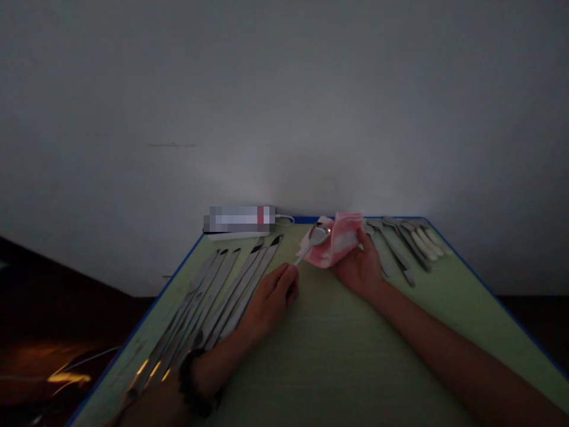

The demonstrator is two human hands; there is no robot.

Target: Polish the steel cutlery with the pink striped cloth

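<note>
My left hand [273, 296] is closed around the handle of a metal spoon [319, 235], whose bowl points away and to the right. In my right hand [362, 267] is a pink and white cloth [344, 240], spread behind and beside the spoon's bowl. The bowl lies against the cloth, above the table. Under and left of my left forearm, several long metal table knives [224, 290] lie side by side. Right of my right hand lie several pieces of cutlery [393, 246], some with metal handles, some with white ones; their far ends are dim.
The light green table [329, 356] has a blue edge and stands against a grey wall [284, 107]. A device with a blurred front [242, 219] and a white cable [285, 219] sits at the back left. The floor at left is dark.
</note>
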